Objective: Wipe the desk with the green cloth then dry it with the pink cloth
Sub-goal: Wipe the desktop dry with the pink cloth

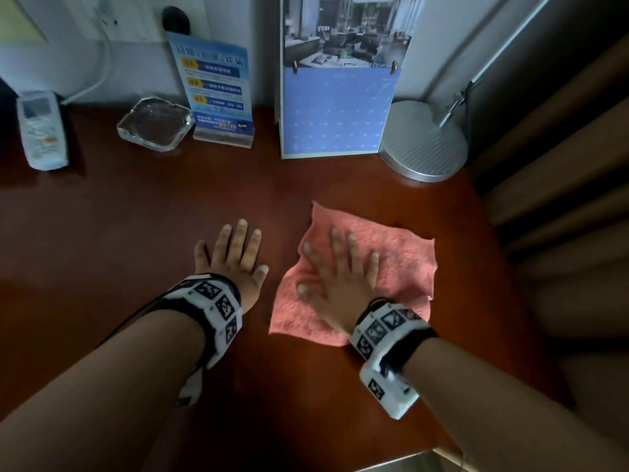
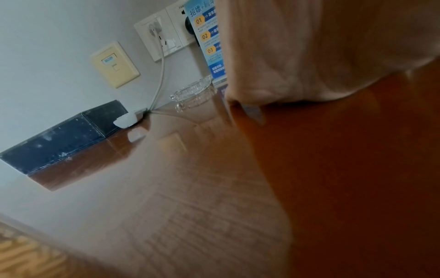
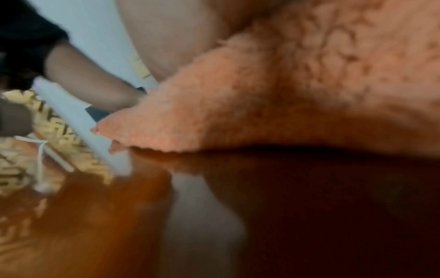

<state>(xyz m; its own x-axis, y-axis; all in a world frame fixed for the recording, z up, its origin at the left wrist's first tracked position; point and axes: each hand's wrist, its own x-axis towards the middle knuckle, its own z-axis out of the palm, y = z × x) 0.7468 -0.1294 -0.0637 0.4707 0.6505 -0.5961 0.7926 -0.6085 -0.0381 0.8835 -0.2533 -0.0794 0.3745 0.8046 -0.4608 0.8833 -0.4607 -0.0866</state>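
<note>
1. Desk (image 1: 136, 212): we see one reddish-brown top, glossy, carrying everything below.
2. Pink cloth (image 1: 401, 260): we count one, spread nearly flat on the right half of the desk, with a slight crease beside the thumb. The right wrist view shows its fuzzy pile lying on the wood (image 3: 285, 94). We see only this one cloth.
3. Right hand (image 1: 340, 277): palm down on the pink cloth, fingers straight and spread, pressing it to the desk; nothing is pinched or curled round.
4. Left hand (image 1: 235, 257): flat on the bare desk just left of the cloth and apart from it, fingers straight and spread, holding nothing. The left wrist view shows its underside against the wood (image 2: 321, 47).
5. Wrist bands: we count two, one per wrist, white with black square markers (image 1: 218, 304).
6. Along the back edge, left to right, we count one remote (image 1: 41, 131), one glass ashtray (image 1: 155, 122), one blue sign (image 1: 219, 90), one calendar (image 1: 337, 110) and one lamp base (image 1: 425, 144). All five stand well apart from both hands.
7. Wall: one socket panel with a white cable (image 2: 159, 37) and one cream plate (image 2: 114, 64); one dark box (image 2: 59, 137) sits on the desk below.
</note>
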